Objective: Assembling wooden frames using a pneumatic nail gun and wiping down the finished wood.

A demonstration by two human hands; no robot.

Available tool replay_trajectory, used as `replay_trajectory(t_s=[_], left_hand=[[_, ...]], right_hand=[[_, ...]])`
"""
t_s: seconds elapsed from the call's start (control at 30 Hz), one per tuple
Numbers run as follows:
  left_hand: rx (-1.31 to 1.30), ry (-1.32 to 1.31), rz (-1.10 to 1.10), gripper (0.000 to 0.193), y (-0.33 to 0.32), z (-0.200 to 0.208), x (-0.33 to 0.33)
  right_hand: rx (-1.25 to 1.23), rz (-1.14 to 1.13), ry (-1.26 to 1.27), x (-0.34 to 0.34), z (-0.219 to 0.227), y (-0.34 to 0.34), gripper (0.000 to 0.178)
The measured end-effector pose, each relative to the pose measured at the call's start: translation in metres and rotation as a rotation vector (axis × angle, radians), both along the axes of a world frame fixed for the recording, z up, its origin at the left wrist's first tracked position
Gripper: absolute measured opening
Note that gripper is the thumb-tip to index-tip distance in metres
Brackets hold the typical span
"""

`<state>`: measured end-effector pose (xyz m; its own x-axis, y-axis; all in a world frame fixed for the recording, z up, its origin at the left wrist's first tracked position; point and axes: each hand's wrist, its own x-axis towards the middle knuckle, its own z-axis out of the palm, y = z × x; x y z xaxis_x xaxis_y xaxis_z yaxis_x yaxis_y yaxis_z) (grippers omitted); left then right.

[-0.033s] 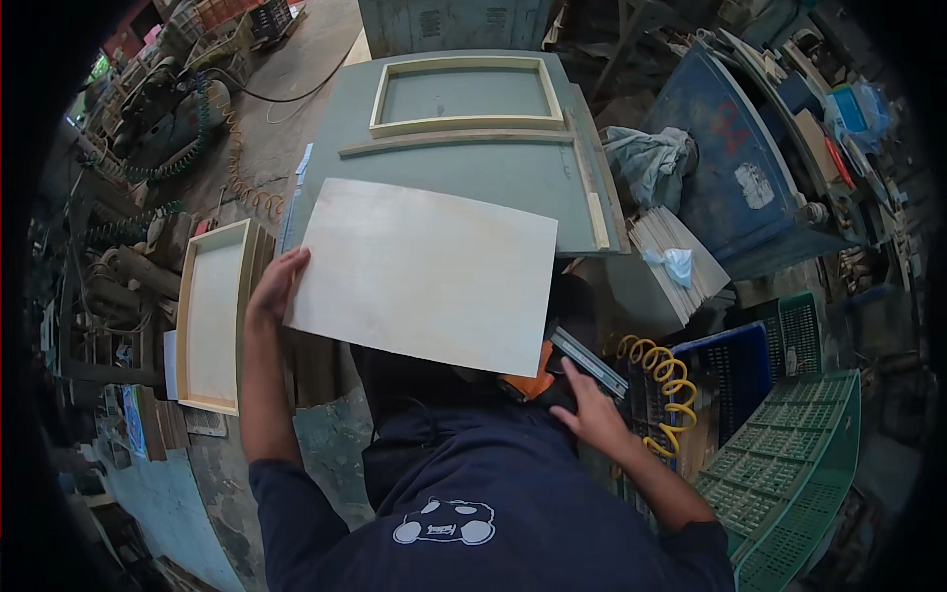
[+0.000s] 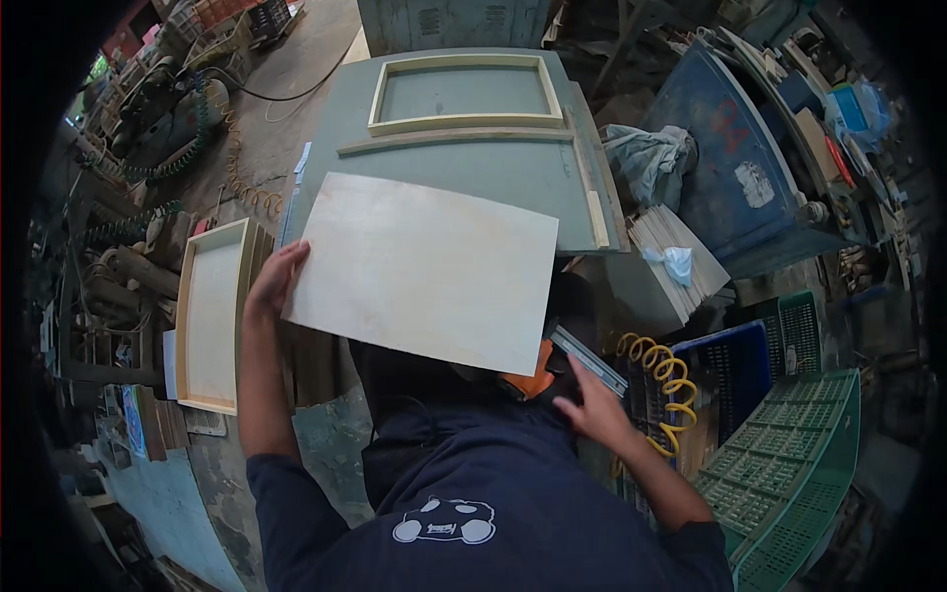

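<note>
My left hand (image 2: 278,280) grips the left edge of a thin pale plywood sheet (image 2: 424,271). The sheet lies tilted over my lap, its far edge above the table. Close to my right thigh is an orange and silver tool (image 2: 590,361), apparently an air stapler or nailer, partly hidden under the sheet's near right corner. My right hand (image 2: 597,403) is beside its silver magazine, fingers apart and nothing held; whether the fingertips touch the tool I cannot make out.
On the grey-green table (image 2: 454,178) lie a rectangular wooden frame (image 2: 469,125) and wooden strips (image 2: 454,138). Framed panels (image 2: 212,316) stand at left. To the right are a coiled yellow air hose (image 2: 676,385), a green plastic crate (image 2: 779,474) and stacked thin boards (image 2: 681,266).
My right hand has shifted slightly up and right along the tool's magazine. The plywood sheet and my left hand have moved a touch upward.
</note>
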<state>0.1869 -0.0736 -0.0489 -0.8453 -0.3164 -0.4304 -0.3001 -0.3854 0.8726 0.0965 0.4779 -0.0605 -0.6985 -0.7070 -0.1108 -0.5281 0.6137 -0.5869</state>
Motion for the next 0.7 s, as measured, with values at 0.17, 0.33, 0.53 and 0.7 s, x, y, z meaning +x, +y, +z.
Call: replay_trajectory(t_s=[0.17, 0.33, 0.53, 0.7], left_hand=[[-0.158, -0.098, -0.020, 0.033, -0.011, 0.009, -0.046], [-0.200, -0.126, -0.094, 0.033, -0.029, 0.008, -0.085], [-0.509, -0.198, -0.276, 0.041, -0.003, 0.031, -0.126], [-0.923, 0.333, 0.218, 0.045, 0.032, 0.025, -0.140]], right_hand=[[-0.370, -0.369, -0.632, -0.035, -0.007, -0.035, 0.062], [-0.672, -0.414, -1.146, -0.059, 0.005, -0.082, 0.047], [-0.643, -0.382, -1.238, -0.032, -0.001, -0.058, 0.043], [-0.799, -0.623, -1.144, 0.028, 0.023, -0.062, 0.045]])
